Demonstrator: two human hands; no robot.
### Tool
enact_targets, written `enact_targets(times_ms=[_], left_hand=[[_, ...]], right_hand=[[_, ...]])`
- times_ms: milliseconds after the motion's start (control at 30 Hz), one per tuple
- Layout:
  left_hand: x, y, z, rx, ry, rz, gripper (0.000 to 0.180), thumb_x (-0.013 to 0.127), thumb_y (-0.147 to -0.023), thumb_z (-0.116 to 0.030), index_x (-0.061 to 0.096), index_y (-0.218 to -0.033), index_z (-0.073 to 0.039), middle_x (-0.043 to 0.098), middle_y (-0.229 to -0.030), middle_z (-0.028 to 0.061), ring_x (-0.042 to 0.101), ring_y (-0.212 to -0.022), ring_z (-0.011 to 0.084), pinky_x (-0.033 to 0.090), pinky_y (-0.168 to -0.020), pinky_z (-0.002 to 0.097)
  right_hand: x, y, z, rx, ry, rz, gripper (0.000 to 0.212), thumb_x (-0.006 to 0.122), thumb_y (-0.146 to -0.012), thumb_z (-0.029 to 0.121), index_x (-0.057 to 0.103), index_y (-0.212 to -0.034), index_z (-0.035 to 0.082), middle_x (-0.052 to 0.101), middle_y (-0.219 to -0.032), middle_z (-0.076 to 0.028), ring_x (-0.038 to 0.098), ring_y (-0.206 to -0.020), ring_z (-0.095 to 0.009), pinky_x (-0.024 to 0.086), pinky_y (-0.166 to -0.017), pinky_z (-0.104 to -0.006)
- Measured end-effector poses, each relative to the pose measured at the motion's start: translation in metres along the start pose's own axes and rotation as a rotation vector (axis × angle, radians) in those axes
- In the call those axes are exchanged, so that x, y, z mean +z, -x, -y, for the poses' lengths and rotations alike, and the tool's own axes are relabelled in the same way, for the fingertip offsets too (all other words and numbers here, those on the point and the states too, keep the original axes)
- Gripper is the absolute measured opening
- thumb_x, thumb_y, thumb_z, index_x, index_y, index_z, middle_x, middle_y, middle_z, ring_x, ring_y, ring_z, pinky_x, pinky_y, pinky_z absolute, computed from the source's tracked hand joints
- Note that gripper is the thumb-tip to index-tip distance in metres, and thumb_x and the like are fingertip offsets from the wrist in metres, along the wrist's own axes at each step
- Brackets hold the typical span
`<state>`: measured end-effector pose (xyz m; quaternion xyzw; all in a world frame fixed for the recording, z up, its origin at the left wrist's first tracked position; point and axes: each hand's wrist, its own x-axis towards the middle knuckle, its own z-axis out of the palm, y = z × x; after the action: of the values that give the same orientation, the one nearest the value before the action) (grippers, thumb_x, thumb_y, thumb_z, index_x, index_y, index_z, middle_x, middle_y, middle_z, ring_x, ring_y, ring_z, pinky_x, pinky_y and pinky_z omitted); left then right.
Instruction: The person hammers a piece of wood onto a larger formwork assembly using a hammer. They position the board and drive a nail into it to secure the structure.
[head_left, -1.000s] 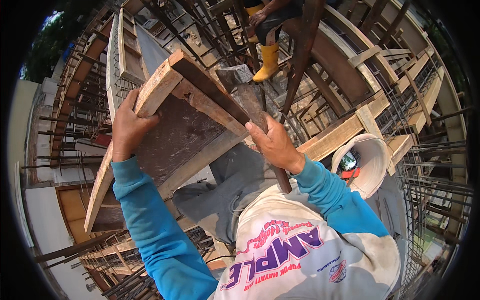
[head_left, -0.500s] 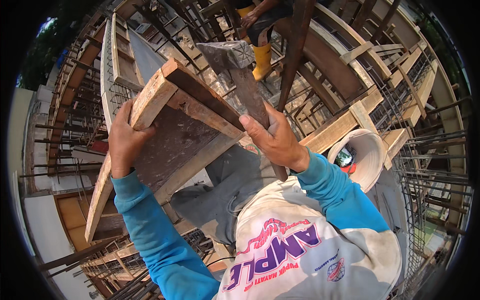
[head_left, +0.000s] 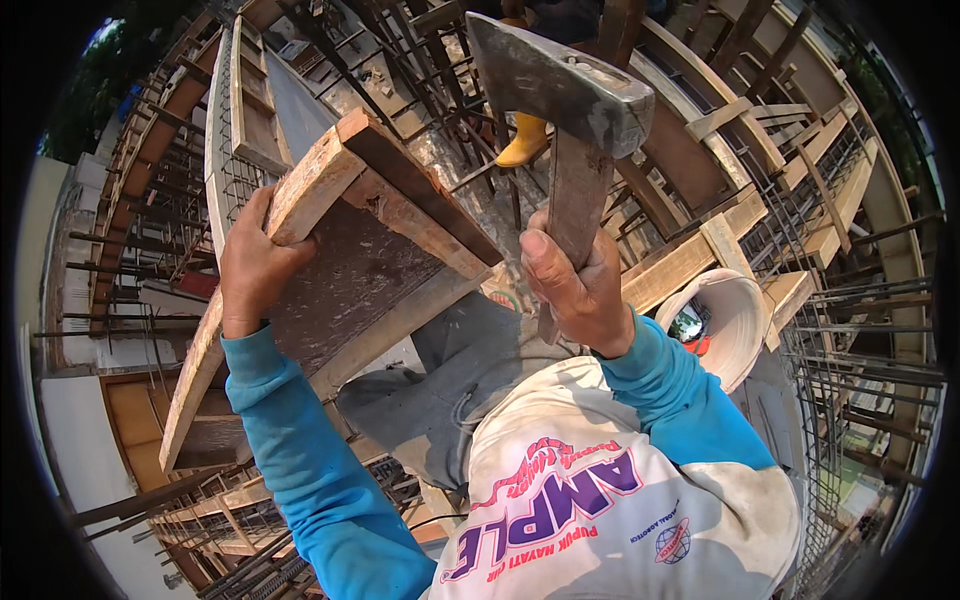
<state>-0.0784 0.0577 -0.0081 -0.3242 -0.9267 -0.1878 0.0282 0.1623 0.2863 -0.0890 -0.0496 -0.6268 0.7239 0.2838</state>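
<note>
My left hand (head_left: 258, 268) is closed round the edge of a wooden formwork panel (head_left: 352, 275), a dark brown board framed with pale, worn timber. The panel is tilted up in front of me, its corner of joined battens (head_left: 345, 160) pointing away. To the right of it, my right hand (head_left: 585, 290) grips the wooden handle of a hammer (head_left: 568, 92). The hammer's steel head is raised, with one end tapering and the other blunt. It is apart from the panel, and part of its handle is hidden by my fingers.
A pale bucket (head_left: 728, 325) with something red in it stands beside my right forearm. Rebar cages (head_left: 850, 350) and timber formwork surround me. Beyond the hammer, a co-worker's yellow boot (head_left: 522, 142) shows. A long timber beam (head_left: 690, 255) lies to the right.
The hammer has risen and moved right, its head now larger in view and turned. My left hand and the panel have barely moved. The co-worker is now mostly hidden behind the hammer.
</note>
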Motion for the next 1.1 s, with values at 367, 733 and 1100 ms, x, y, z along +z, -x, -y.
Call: enact_targets(times_ms=[367,733,1100], left_hand=[[-0.006,0.014,-0.019,-0.057,-0.039,-0.032,0.065,0.081,-0.064,-0.02,0.06,-0.124,-0.006,0.069,-0.109,0.016,0.067,-0.099,0.0332,0.051,-0.087,0.0398],[0.003,0.012,-0.015,-0.015,-0.048,-0.058,0.07,0.08,-0.063,-0.018,0.058,-0.128,-0.006,0.067,-0.113,0.018,0.066,-0.104,0.0342,0.051,-0.091,0.0396],[0.0,0.019,-0.029,-0.036,-0.028,-0.068,0.07,0.076,-0.061,-0.014,0.058,-0.128,-0.004,0.067,-0.112,0.0182,0.066,-0.102,0.0352,0.051,-0.091,0.0398]], right_hand=[[0.017,0.005,-0.047,0.222,0.194,0.048,0.021,0.064,-0.099,0.021,0.061,-0.096,0.0,0.061,-0.076,-0.003,0.051,-0.066,-0.01,0.044,-0.059,-0.0304],[0.014,0.014,-0.095,0.101,0.198,-0.01,0.023,0.063,-0.098,0.021,0.06,-0.101,-0.002,0.063,-0.077,-0.011,0.061,-0.067,-0.018,0.049,-0.061,-0.0323],[0.018,0.022,-0.07,-0.044,-0.111,-0.201,0.022,0.055,-0.103,0.02,0.054,-0.085,0.007,0.054,-0.074,-0.003,0.047,-0.063,-0.008,0.046,-0.058,-0.028]])
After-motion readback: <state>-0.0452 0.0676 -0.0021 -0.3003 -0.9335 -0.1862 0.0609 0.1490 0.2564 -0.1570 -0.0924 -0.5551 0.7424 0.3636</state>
